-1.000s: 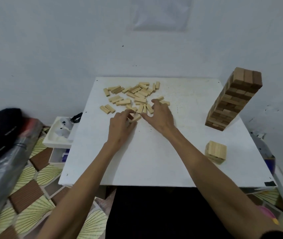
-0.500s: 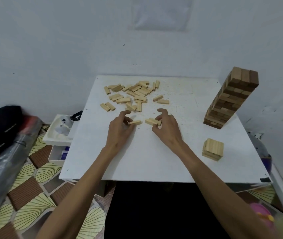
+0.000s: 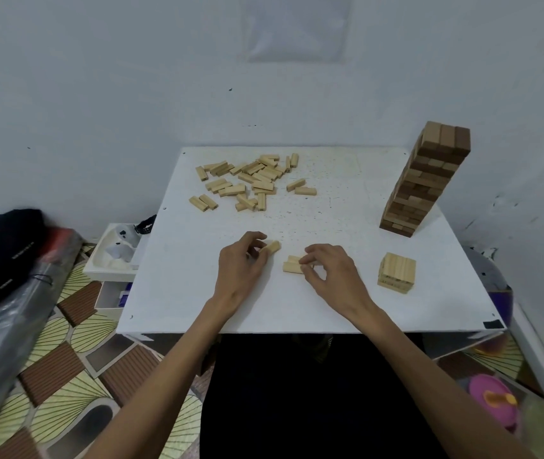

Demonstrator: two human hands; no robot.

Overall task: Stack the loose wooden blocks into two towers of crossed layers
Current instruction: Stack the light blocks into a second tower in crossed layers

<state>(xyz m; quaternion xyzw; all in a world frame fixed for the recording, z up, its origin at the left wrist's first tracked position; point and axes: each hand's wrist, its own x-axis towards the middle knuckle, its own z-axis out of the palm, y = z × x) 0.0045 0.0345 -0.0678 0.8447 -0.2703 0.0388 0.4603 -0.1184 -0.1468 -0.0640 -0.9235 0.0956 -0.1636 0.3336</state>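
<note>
Three blocks in hand for the next layer
Left hand point(image 3: 240, 270) pinches one block point(image 3: 272, 248), right hand point(image 3: 330, 276) pinches a pair point(image 3: 292, 265) lying flat; I'd square them side by side (loose pile point(image 3: 250, 180) sits far back) before crossing them onto the short stack point(image 3: 396, 271).

Found loose blocks point(image 3: 247, 180) strewn over the bench's point(image 3: 346, 207) far left; saw a tall tower point(image 3: 426, 180) at far right, a short stack point(image 3: 396, 272) before it, apart.
</note>
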